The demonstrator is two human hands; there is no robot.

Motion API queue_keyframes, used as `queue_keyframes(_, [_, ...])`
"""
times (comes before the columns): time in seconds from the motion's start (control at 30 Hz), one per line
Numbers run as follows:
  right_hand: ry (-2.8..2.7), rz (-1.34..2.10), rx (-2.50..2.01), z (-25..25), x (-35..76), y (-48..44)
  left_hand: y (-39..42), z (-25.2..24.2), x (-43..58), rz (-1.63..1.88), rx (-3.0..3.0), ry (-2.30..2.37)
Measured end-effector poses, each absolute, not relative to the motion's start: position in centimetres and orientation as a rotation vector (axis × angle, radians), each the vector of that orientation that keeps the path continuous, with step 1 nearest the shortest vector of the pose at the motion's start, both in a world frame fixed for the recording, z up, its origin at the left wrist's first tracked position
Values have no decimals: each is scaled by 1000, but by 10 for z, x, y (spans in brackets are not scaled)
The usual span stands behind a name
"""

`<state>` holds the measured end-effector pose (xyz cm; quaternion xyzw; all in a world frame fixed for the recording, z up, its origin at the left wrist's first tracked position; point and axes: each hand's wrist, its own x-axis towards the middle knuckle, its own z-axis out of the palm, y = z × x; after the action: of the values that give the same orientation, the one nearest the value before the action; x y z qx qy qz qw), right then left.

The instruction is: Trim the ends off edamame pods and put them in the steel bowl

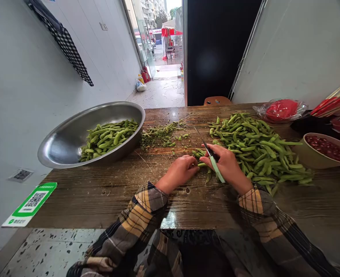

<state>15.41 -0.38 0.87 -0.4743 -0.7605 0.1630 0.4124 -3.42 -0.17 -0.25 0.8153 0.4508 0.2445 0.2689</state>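
My right hand (227,163) is closed around scissors (216,169) with a pale green and black handle, seen edge-on. Their narrow blade points away and to the left. Just left of it, my left hand (183,171) has its fingers curled together at a green soybean pod (201,164); the fingertips are partly hidden. A large heap of pods (256,142) spreads beyond and to the right of my right hand. On the left, a wide steel bowl (62,134) stands tilted, with pods (109,138) inside it. Small green trimmings (164,134) lie between bowl and heap.
The wooden table (114,200) has a green payment-code card (32,204) at its left edge. At right are a tub of dark red beans (328,150), a red bundle in clear plastic (282,109) and red-wrapped sticks (335,100). Beyond the table, a doorway opens onto the street.
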Motion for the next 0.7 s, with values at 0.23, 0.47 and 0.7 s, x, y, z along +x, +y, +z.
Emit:
queue_keyframes(0.23, [-1920,399,-1187,4,155,-3,-2,1,-34,781,2078,1325])
queue_keyframes(0.47, [-1934,425,-1216,6,157,-5,7,15,-58,1148,1208,1083])
queue_keyframes(0.7, [-2050,461,-1163,2,156,-6,2,16,-56,1182,1149,949])
